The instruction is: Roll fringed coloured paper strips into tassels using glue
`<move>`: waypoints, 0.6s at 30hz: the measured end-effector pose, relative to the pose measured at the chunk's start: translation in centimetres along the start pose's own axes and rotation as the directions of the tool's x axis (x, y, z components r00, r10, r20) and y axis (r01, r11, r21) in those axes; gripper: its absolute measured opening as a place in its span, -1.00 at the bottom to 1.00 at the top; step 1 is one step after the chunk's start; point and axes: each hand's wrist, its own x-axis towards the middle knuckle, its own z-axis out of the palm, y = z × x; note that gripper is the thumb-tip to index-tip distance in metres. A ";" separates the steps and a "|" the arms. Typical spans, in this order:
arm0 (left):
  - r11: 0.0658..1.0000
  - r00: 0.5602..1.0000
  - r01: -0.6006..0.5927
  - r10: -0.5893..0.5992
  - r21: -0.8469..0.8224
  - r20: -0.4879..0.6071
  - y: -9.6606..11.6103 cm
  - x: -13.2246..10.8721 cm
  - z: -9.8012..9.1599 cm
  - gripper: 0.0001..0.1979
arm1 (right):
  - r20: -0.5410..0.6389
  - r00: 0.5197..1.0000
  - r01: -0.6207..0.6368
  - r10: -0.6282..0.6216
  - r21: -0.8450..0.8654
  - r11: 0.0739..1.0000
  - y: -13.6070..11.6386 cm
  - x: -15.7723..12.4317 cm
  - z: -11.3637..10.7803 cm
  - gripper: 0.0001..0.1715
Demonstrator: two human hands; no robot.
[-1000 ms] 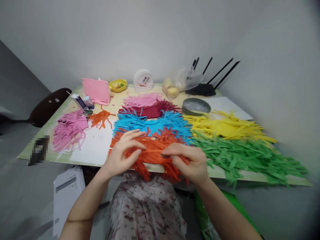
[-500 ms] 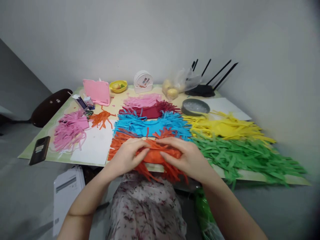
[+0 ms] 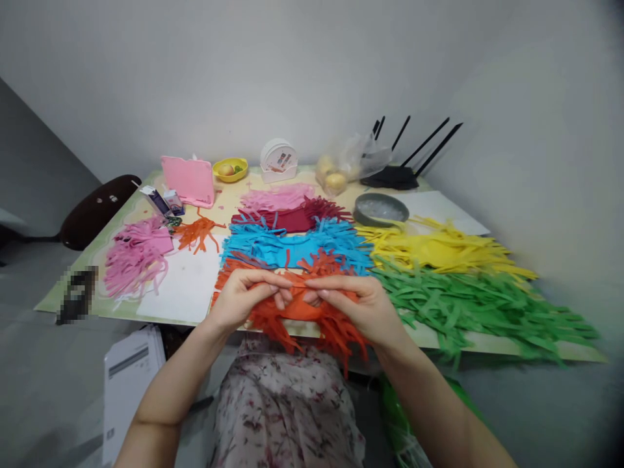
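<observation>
My left hand (image 3: 244,298) and my right hand (image 3: 355,302) come close together at the front of the table. Each pinches, thumb against fingers, the upper edge of an orange fringed piece of cloth (image 3: 295,311), whose strips hang past the table's edge. More orange fringe (image 3: 234,272) lies just behind it. Beyond that is a blue fringed piece (image 3: 295,250), then a dark red one (image 3: 292,221) and a pink one (image 3: 277,196). To the right, green strips (image 3: 468,309) and yellow strips (image 3: 443,247) are spread out.
Pink fringe (image 3: 136,260) and a small orange bunch (image 3: 197,233) lie left beside a white sheet (image 3: 178,286). Behind stand a pink tablet case (image 3: 190,179), a yellow dish (image 3: 230,170), a white holder (image 3: 279,161), a grey bowl (image 3: 381,209) and a black router (image 3: 390,177).
My fingers, looser and spread over the orange cloth before, now pinch its upper edge. The two hands are closer together. The other things on the table lie as before.
</observation>
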 end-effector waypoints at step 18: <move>0.621 0.940 -0.338 0.250 0.707 0.230 1.8 -0.6 -0.1 -0.83 | 0.231 0.849 0.528 -0.476 -0.426 0.735 -0.6 0.3 -0.3 -0.69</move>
